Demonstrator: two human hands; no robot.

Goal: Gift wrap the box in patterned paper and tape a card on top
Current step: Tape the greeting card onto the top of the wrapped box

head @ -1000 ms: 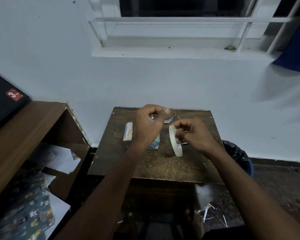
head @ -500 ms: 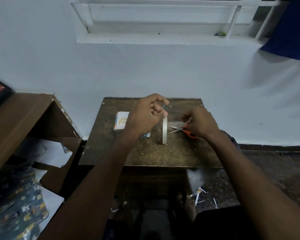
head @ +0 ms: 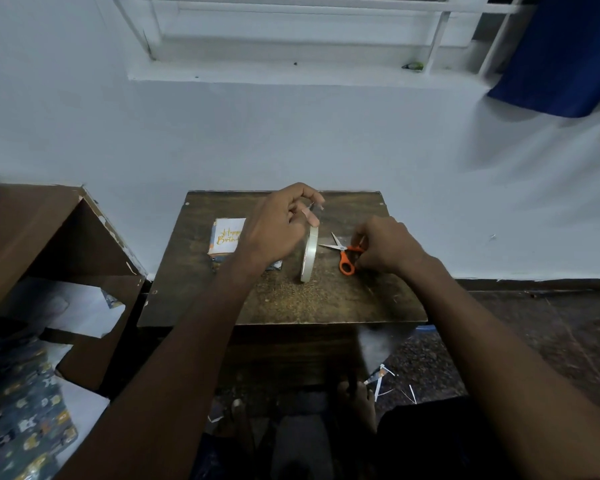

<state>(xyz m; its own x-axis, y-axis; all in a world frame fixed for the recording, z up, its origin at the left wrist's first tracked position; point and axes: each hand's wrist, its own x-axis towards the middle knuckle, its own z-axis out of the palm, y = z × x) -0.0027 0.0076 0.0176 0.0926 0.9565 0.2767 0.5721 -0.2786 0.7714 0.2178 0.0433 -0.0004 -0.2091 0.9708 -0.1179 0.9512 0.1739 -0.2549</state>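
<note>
A roll of clear tape point(head: 309, 253) hangs on edge over the small wooden table point(head: 284, 303). My left hand point(head: 281, 225) pinches the pulled-out end of the tape above the roll. To its right, my right hand point(head: 385, 249) grips the orange-handled scissors point(head: 343, 252), whose blades are open and point left toward the tape. The wrapped box point(head: 222, 263) lies at the table's left with a white "Happy Birthday" card point(head: 227, 235) on top; my left forearm covers its right part.
A brown shelf unit point(head: 49, 237) stands to the left, holding white paper. A sheet of patterned wrapping paper point(head: 18, 407) lies at the lower left. Paper scraps point(head: 381, 379) litter the dark floor under the table's right side. A white wall rises behind the table.
My right hand let go of the tape roll and took hold of the scissors. The roll now hangs from the strip my left hand pinches.
</note>
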